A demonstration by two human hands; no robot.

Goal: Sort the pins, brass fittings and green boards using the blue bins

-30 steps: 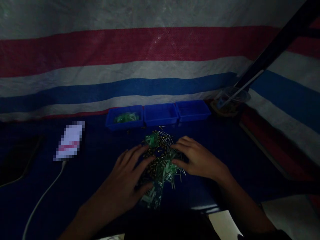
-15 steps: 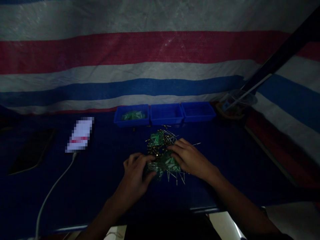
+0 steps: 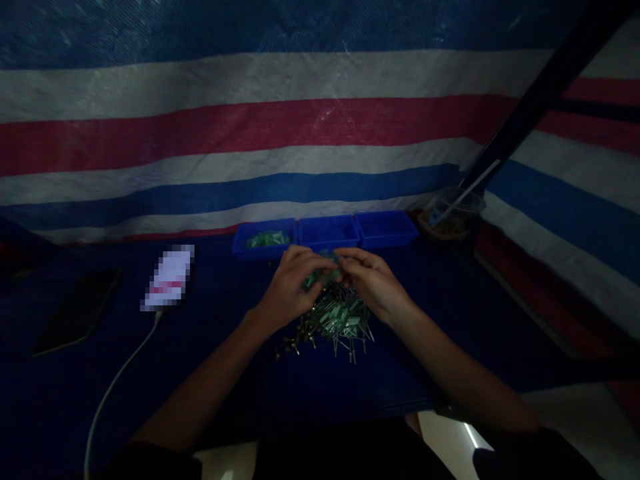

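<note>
A heap of small green parts with thin metal legs (image 3: pixel 334 321) lies on the dark blue table (image 3: pixel 450 333). My left hand (image 3: pixel 290 287) and my right hand (image 3: pixel 373 280) hover over the heap's far edge, fingertips meeting. Both have their fingers curled round a bunch of the green parts (image 3: pixel 320 275) lifted just off the heap. Behind my hands stand three blue trays in a row: the left tray (image 3: pixel 265 240) holds some green parts, while the middle tray (image 3: pixel 327 231) and the right tray (image 3: pixel 387 227) look bare inside.
A lit phone (image 3: pixel 169 277) with a white cable (image 3: pixel 113 390) lies at the left, and a dark phone (image 3: pixel 77 310) lies further left. A clear cup with a straw (image 3: pixel 453 210) stands at the back right. A striped tarpaulin (image 3: pixel 250 133) forms the back wall.
Both hands moved from the sides of the heap to its far edge and came together, lifting a bunch of green parts. The heap looks more gathered, and the view tilted up.
</note>
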